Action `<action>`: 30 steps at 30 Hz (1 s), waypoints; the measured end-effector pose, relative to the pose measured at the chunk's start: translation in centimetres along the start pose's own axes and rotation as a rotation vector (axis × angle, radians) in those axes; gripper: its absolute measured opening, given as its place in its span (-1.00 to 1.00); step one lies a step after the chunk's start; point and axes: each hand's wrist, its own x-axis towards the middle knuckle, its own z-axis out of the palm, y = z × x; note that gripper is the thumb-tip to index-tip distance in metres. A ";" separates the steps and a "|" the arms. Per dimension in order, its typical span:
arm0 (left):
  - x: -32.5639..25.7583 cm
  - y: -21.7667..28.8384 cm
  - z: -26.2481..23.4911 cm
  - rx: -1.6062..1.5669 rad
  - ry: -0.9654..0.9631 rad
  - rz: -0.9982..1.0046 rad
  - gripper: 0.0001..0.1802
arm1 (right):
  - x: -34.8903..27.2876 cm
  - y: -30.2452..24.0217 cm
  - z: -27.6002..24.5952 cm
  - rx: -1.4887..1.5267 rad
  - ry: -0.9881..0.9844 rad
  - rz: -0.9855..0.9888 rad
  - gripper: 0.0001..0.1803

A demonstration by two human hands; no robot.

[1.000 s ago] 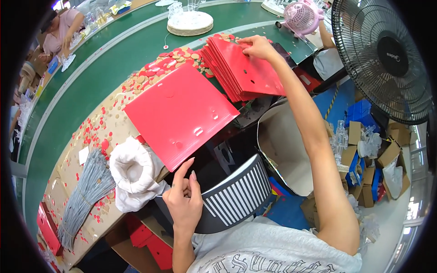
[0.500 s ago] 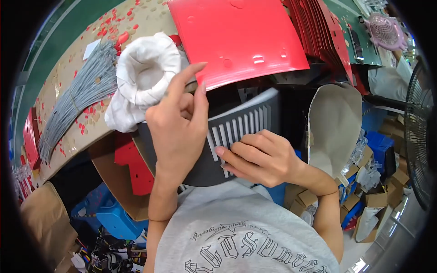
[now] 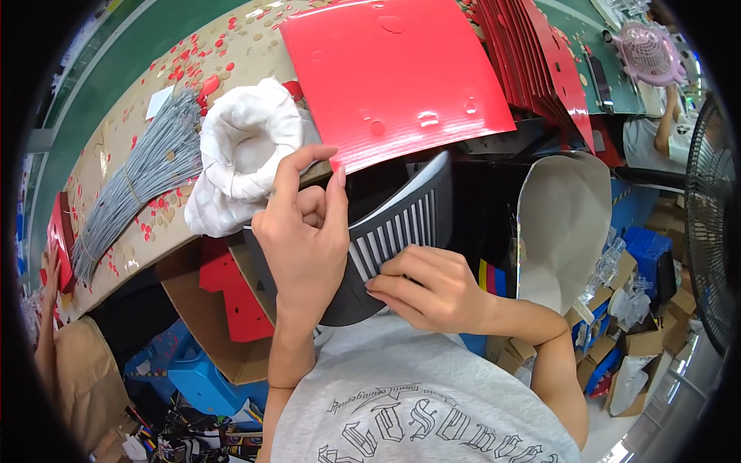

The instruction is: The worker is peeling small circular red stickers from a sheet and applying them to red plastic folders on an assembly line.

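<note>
My right hand (image 3: pixel 440 293) is bent over a dark grey slotted panel (image 3: pixel 444 185). Its fingers are closed against the slats, thumb and fingertips close together. The curved panel stands tilted in front of my lap, and pale strips show through its slots. My left hand (image 3: pixel 305 247) is raised above the panel's left part, which it partly hides. Its index finger and thumb are spread, the other fingers curled, and I see nothing held. Those two tips are by the near left corner of a glossy red sheet (image 3: pixel 394 77); whether they touch it I cannot tell.
A white rolled cloth bag (image 3: pixel 255 116) and a bundle of grey wires (image 3: pixel 139 162) lie on the table (image 3: pixel 255 46). Folded red sheets (image 3: pixel 532 62) stand behind. A cardboard box (image 3: pixel 208 332) is below left, a black fan (image 3: pixel 706 224) right. A co-worker's hand (image 3: pixel 51 270) shows far left.
My left hand has come nearer to me, its fingertips now at the red sheet's corner. My right hand has shifted slightly nearer and left, and the slotted panel's tilt has changed.
</note>
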 end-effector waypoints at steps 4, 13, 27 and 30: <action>0.3 0.1 0.6 -0.059 -0.004 -0.054 -0.77 | 0.3 0.7 -0.5 0.073 -0.058 0.056 -0.72; 1.5 0.0 1.1 -0.025 -0.047 -0.048 -0.62 | 0.0 1.4 -0.5 0.031 0.003 0.004 -0.76; 1.3 -1.2 1.3 0.166 -0.310 0.095 -0.56 | 3.2 4.3 -4.5 0.175 0.119 0.111 -0.74; 0.7 -0.4 0.8 0.234 -0.355 0.169 -0.49 | 6.3 5.8 -6.0 0.077 0.088 0.184 -0.84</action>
